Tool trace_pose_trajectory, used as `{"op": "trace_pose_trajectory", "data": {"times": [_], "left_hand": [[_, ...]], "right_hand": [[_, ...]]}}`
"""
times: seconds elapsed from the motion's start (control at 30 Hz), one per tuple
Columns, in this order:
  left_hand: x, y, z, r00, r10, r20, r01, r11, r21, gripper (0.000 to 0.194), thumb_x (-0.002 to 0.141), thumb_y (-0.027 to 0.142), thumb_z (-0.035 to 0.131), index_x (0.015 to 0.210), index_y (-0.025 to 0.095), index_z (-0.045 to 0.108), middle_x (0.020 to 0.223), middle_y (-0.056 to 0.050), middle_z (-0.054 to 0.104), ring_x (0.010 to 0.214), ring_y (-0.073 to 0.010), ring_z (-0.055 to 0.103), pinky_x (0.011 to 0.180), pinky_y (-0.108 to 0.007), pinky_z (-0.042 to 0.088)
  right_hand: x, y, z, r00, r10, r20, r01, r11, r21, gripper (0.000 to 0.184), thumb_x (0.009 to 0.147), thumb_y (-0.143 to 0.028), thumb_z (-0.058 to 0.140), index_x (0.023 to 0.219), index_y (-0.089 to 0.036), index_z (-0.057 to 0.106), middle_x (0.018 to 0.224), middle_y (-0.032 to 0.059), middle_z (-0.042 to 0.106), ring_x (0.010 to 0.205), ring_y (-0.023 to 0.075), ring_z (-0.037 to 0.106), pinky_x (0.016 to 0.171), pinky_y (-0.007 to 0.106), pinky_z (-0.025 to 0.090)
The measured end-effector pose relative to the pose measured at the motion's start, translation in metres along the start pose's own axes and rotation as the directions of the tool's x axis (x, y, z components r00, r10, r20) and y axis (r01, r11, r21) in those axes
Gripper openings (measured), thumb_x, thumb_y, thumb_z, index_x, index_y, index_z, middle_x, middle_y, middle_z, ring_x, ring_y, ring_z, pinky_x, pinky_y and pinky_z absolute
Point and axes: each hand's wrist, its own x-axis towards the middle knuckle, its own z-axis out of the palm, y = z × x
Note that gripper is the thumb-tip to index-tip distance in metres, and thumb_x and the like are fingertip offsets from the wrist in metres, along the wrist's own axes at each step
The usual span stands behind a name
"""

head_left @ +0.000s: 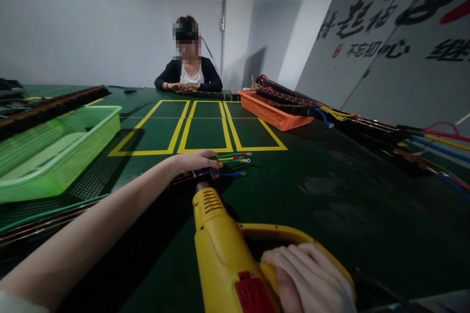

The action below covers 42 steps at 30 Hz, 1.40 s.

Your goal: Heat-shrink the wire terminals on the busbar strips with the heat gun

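My right hand (310, 274) is wrapped round the handle of a yellow heat gun (220, 234) with a red label on its side. The gun's dark metal nozzle (201, 184) points away from me, close below my left hand (200, 160). That hand is closed over a bundle of wires near their ends; part of the grip is hidden. Green, yellow and blue wires (231, 158) with ring terminals stick out to the right of its fingers. Under my left forearm, a long dark harness with copper-coloured strips (55, 222) runs back toward the lower left.
A green basket (91, 127) stands at left, with dark strips across it. An orange basket (279, 118) at right carries more harnesses (352, 120), their coloured wires reaching rightward. Yellow tape rectangles (179, 127) mark the green table. Across it sits another person (189, 71).
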Motion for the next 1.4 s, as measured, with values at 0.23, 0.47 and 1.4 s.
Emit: {"op": "trace_pose_trajectory", "data": {"times": [0.23, 0.47, 1.4], "left_hand": [[0.007, -0.002, -0.017, 0.992, 0.058, -0.112, -0.03, 0.971, 0.237, 0.077, 0.064, 0.047, 0.07, 0.129, 0.013, 0.046, 0.122, -0.012, 0.061, 0.109, -0.0245, 0.058, 0.087, -0.029, 0.046], [0.022, -0.004, -0.021, 0.981, 0.125, -0.146, -0.066, 0.933, 0.354, 0.075, 0.061, 0.052, 0.071, 0.124, 0.016, 0.052, 0.133, -0.01, 0.053, 0.121, -0.0249, 0.05, 0.097, -0.028, 0.04], [0.067, 0.03, 0.006, 0.933, 0.311, 0.182, -0.36, 0.77, 0.527, 0.029, 0.08, 0.034, 0.049, 0.087, 0.017, 0.071, 0.09, -0.002, 0.069, 0.086, -0.0174, 0.06, 0.081, -0.025, 0.043]], "right_hand": [[-0.009, 0.007, 0.016, 0.996, 0.081, -0.035, -0.08, 0.996, 0.044, 0.026, 0.091, -0.018, 0.034, 0.083, -0.018, 0.06, 0.075, -0.0003, 0.063, 0.067, 0.0117, 0.056, 0.07, 0.027, 0.037], [-0.015, 0.029, 0.009, 0.981, 0.179, 0.076, -0.176, 0.984, -0.042, 0.029, 0.094, -0.029, 0.035, 0.081, -0.021, 0.061, 0.077, 0.0001, 0.064, 0.068, 0.0129, 0.056, 0.065, 0.026, 0.037], [-0.014, 0.048, -0.011, 0.993, -0.104, 0.062, 0.121, 0.892, -0.435, 0.039, 0.092, -0.018, 0.027, 0.083, -0.015, 0.065, 0.079, 0.0038, 0.07, 0.067, 0.0128, 0.067, 0.065, 0.021, 0.049]]}}
